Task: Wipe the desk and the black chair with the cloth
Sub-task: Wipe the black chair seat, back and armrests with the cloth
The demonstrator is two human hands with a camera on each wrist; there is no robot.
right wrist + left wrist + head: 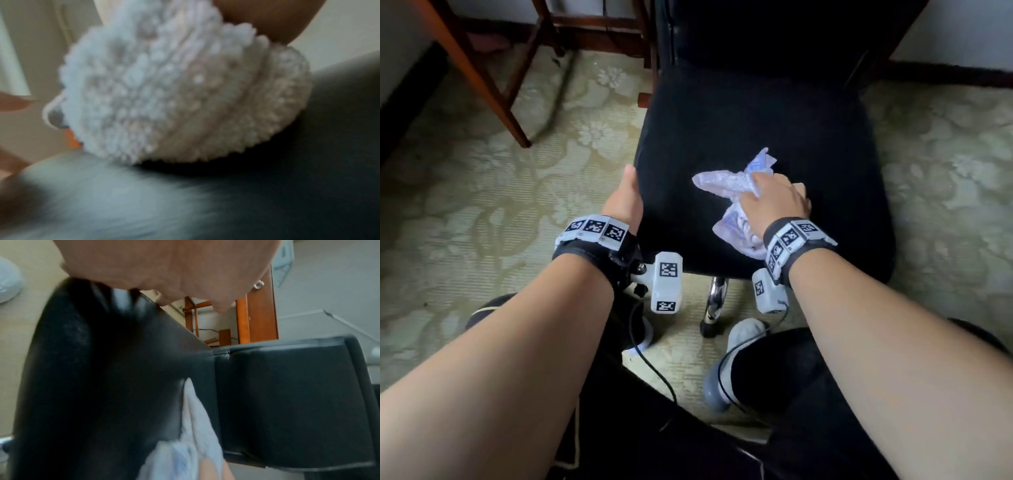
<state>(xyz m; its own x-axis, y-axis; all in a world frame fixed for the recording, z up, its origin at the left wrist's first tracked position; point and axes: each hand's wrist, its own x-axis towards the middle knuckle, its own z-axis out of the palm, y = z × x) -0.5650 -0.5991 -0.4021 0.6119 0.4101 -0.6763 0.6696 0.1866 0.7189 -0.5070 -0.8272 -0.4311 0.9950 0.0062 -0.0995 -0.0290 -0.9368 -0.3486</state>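
The black chair (760, 130) stands in front of me, its padded seat filling the middle of the head view. My right hand (774, 202) presses a crumpled pale lilac-white cloth (726, 185) onto the seat, fingers curled over it. The cloth (174, 91) fills the blurred right wrist view, lying on the dark seat (267, 194). My left hand (625, 198) grips the seat's left edge, its fingers hidden under the rim. In the left wrist view the palm (164, 264) sits on the seat edge (102, 369), with the cloth (195, 434) and backrest (287, 394) beyond.
Wooden desk legs (482, 75) stand at the far left on a pale floral carpet (482, 205). The chair's chrome base leg (714, 301) shows below the seat's front. My shoes (736, 359) and dark trousers are at the bottom. Cables hang from the wrist cameras.
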